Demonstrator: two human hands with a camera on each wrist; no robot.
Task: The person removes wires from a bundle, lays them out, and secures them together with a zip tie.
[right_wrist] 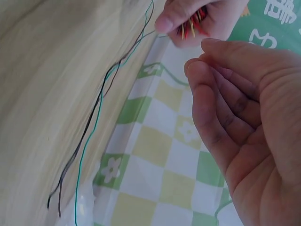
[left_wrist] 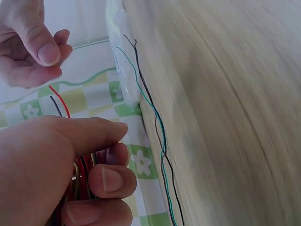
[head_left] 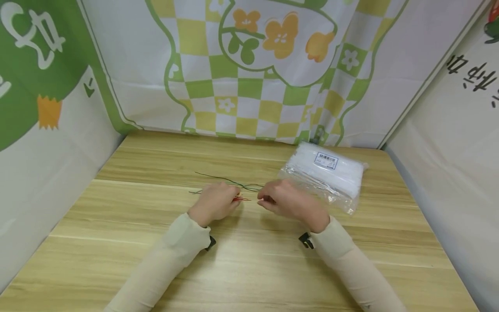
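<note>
A bundle of thin coloured wires, red, yellow and dark, is gripped in my left hand. In the left wrist view the fingers curl round it, and a red wire end sticks out past the thumb. My right hand is a short way to the right of those ends. Its fingers are loosely bent with thumb and forefinger close together, and I see nothing between them. Several loose green, black and brown wires lie on the table just beyond both hands.
A clear plastic bag of white items with a barcode label lies at the back right, just beyond my right hand. Printed curtains stand behind the wooden table and at its sides.
</note>
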